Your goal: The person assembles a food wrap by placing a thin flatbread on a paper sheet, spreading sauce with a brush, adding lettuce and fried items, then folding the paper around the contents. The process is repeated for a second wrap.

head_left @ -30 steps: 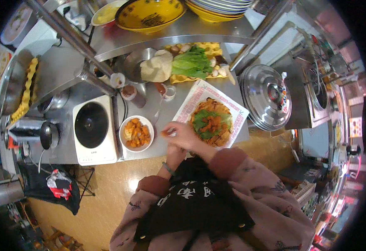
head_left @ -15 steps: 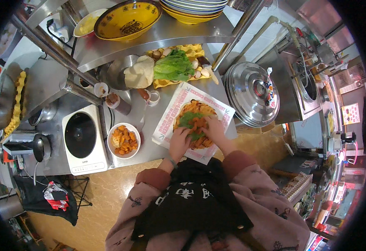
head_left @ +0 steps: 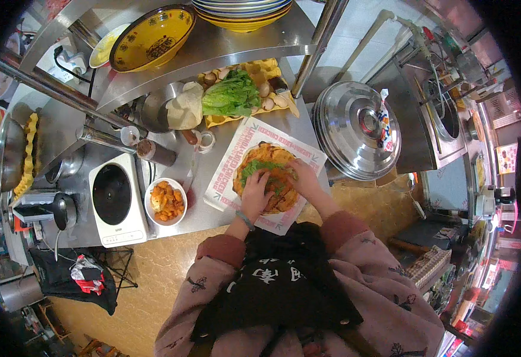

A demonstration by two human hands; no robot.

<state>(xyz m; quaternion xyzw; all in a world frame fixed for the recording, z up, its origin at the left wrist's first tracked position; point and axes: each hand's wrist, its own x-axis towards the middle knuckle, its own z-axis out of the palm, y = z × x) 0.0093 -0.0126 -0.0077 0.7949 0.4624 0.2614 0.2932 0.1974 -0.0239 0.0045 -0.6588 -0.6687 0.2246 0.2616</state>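
A round browned flatbread (head_left: 280,206) lies on a printed paper sheet (head_left: 217,189) at the counter's front edge. Green lettuce (head_left: 252,169) and orange-brown pieces cover its middle. My left hand (head_left: 253,194) bends its fingers down onto the lettuce from the left, the fingertips partly hidden in it. From the right, my right hand (head_left: 305,179) closes its fingers at the flatbread's upper right rim, the thumb toward the filling. Left of the paper, a white bowl (head_left: 148,205) holds orange-coated chunks.
Behind the paper, a lettuce head (head_left: 231,95) lies on a yellow egg tray (head_left: 266,70) with eggs. A lidded steel pot (head_left: 347,131) stands right. An induction cooker (head_left: 115,236) sits left. A steel shelf (head_left: 213,62) overhangs the back, bearing yellow bowls (head_left: 153,44).
My right hand has shifted from the filling out to the flatbread's right rim. My left hand stays over the lettuce. The whole view has shifted and turned slightly.
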